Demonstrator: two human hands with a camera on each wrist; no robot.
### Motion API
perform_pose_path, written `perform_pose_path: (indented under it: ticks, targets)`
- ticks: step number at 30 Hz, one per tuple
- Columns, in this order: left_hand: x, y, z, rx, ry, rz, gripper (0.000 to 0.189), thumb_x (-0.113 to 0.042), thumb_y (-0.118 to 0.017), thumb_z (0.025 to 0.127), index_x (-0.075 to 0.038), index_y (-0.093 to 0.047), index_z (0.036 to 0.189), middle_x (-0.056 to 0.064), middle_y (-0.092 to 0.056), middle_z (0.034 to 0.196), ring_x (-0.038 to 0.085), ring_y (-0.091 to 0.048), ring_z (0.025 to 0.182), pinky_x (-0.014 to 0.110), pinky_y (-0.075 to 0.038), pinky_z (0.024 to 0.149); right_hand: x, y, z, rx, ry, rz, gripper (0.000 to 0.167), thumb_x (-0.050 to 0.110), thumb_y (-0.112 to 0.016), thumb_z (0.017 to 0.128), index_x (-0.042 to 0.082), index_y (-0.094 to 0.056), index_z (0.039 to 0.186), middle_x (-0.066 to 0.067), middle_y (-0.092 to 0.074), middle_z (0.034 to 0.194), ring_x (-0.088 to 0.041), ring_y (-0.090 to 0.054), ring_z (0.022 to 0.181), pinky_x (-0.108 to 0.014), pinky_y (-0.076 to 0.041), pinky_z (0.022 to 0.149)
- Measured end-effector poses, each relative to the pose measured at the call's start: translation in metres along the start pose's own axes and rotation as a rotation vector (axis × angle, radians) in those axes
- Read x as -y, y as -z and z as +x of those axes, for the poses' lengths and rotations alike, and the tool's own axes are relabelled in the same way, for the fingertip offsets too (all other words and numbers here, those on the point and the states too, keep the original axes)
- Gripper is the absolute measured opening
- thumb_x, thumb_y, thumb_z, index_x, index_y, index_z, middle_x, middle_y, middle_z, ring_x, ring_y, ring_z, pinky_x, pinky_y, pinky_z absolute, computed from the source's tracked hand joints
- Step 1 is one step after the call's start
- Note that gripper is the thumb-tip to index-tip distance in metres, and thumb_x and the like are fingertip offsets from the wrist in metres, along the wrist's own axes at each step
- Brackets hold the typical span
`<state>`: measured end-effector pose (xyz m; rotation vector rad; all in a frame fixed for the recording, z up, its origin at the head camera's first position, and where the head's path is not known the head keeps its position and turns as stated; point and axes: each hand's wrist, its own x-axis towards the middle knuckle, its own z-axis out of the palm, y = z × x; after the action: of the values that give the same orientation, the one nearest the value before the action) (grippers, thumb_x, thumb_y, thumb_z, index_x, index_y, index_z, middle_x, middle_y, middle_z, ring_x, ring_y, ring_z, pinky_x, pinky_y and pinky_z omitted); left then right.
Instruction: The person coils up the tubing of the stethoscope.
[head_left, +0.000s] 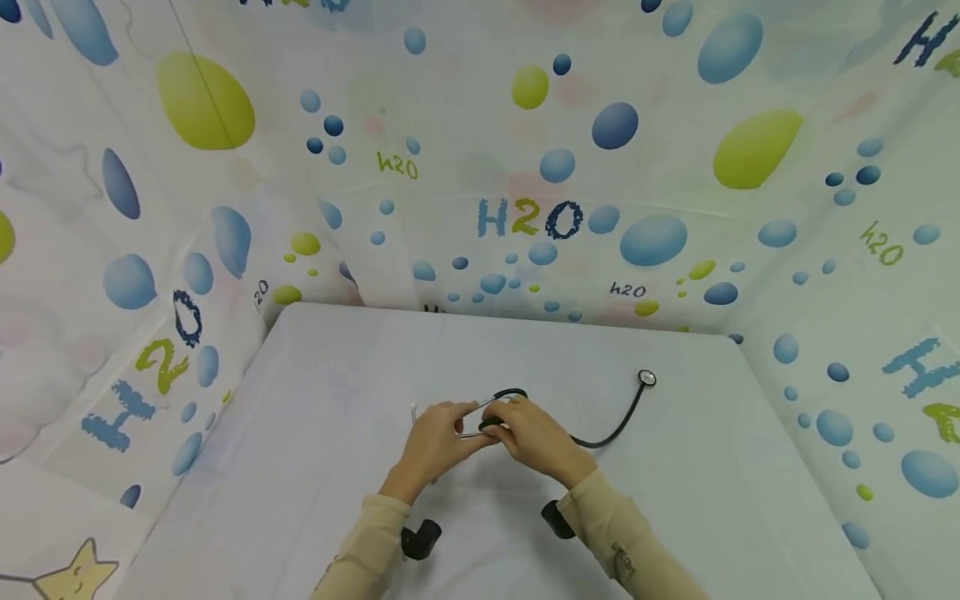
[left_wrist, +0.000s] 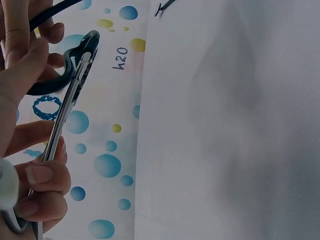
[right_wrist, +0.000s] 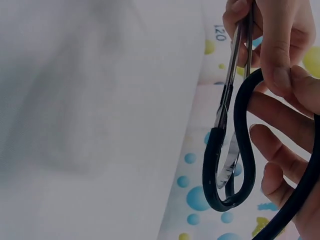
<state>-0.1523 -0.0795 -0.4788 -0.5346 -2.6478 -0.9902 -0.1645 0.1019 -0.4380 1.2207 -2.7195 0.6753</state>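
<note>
A stethoscope with black tubing (head_left: 624,425) and metal ear tubes (left_wrist: 64,111) spans both hands above the white table. My left hand (head_left: 441,437) grips the ear tubes, its fingers curled round the metal in the left wrist view. Beside it, my right hand (head_left: 536,440) holds the black tubing near where it meets the metal; some of its fingers are spread. In the right wrist view the tubing bends into a loop (right_wrist: 212,175). The round chest piece (head_left: 647,378) lies on the table to the right. One pale ear tip (head_left: 413,407) shows beyond the left hand.
The white table (head_left: 337,358) runs back to a wall covering (head_left: 450,108) printed with blue and green drops and H2O lettering. Similar covering hangs at both sides. Black wrist-worn camera pieces (head_left: 422,540) show by the sleeves.
</note>
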Motion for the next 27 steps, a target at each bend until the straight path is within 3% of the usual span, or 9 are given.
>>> perform_pose_path:
  ticks: [7, 13, 17, 22, 27]
  targets:
    - [-0.002, -0.003, 0.000, 0.008, -0.029, 0.019, 0.034, -0.025, -0.075, 0.080, -0.003, -0.071, 0.106, 0.000, -0.059, 0.065, 0.005, -0.042, 0.056, 0.018, -0.035, 0.049, -0.005, 0.000, -0.001, -0.053, -0.030, 0.132, 0.016, 0.017, -0.063, 0.090, 0.007, -0.059, 0.102, -0.006, -0.066, 0.094, -0.019, -0.063, 0.085, -0.030, -0.051, 0.073]
    - [-0.002, 0.000, 0.000, 0.036, 0.027, 0.021, 0.027, -0.014, -0.074, 0.078, -0.004, -0.072, 0.104, 0.000, -0.064, 0.071, 0.007, -0.047, 0.058, 0.020, -0.039, 0.051, -0.015, 0.003, -0.008, 0.028, -0.007, 0.379, 0.024, 0.009, -0.064, 0.089, 0.004, -0.062, 0.112, -0.009, -0.066, 0.109, -0.021, -0.065, 0.097, -0.028, -0.052, 0.079]
    - [-0.001, 0.001, 0.002, 0.016, 0.045, 0.027, 0.023, -0.013, -0.072, 0.081, -0.005, -0.073, 0.103, 0.002, -0.068, 0.077, 0.008, -0.054, 0.063, 0.023, -0.044, 0.057, -0.019, 0.008, -0.017, 0.003, 0.027, 0.486, 0.028, 0.009, -0.069, 0.085, 0.002, -0.067, 0.112, -0.008, -0.069, 0.105, -0.018, -0.065, 0.092, -0.027, -0.053, 0.074]
    - [0.000, 0.002, 0.004, -0.029, 0.059, 0.038, 0.020, -0.018, -0.067, 0.086, -0.006, -0.074, 0.100, 0.001, -0.068, 0.075, 0.011, -0.057, 0.064, 0.025, -0.045, 0.057, -0.018, 0.012, -0.028, -0.052, 0.053, 0.557, 0.027, 0.004, -0.070, 0.082, -0.006, -0.068, 0.107, -0.012, -0.071, 0.095, -0.014, -0.066, 0.078, -0.026, -0.053, 0.065]
    - [0.001, 0.000, 0.003, -0.054, 0.043, 0.063, 0.019, -0.019, -0.065, 0.087, -0.006, -0.074, 0.098, 0.000, -0.068, 0.073, 0.009, -0.056, 0.062, 0.024, -0.044, 0.056, -0.018, 0.013, -0.033, -0.017, 0.090, 0.556, 0.026, 0.004, -0.067, 0.085, -0.006, -0.068, 0.109, -0.010, -0.070, 0.089, -0.006, -0.057, 0.069, -0.023, -0.049, 0.059]
